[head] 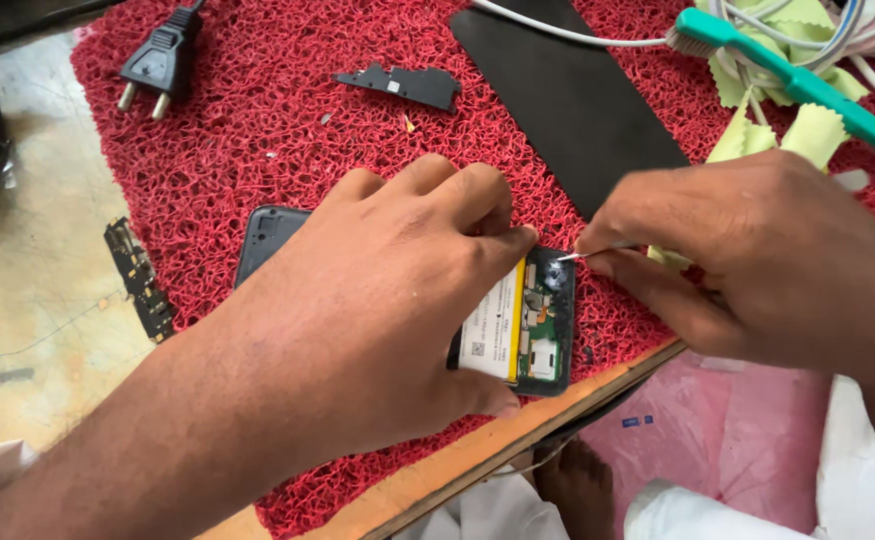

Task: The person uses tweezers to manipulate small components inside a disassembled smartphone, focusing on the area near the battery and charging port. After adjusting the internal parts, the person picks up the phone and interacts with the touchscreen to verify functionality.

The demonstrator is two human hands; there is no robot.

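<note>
An opened phone lay back-up on a red looped mat near the table's wooden edge, its back cover off so the white-and-yellow battery and a green circuit board showed. It looked light, thin and stiff, but fragile inside; the safest hold would be by the dark rim of the frame, clear of the bare board. The left hand lay spread over most of the phone, palm down, fingers curled round its edges and pressing it flat. The right hand was closed in a pinch on slim metal tweezers, whose tip met the phone's top corner. The mat's coarse weave looked grippy. On it farther out lay a flat, smooth black panel, a small black plastic piece, a black two-pin plug, a teal toothbrush, white cables and yellow-green cloth scraps. A narrow circuit strip sat off the mat on the worn table.
</note>
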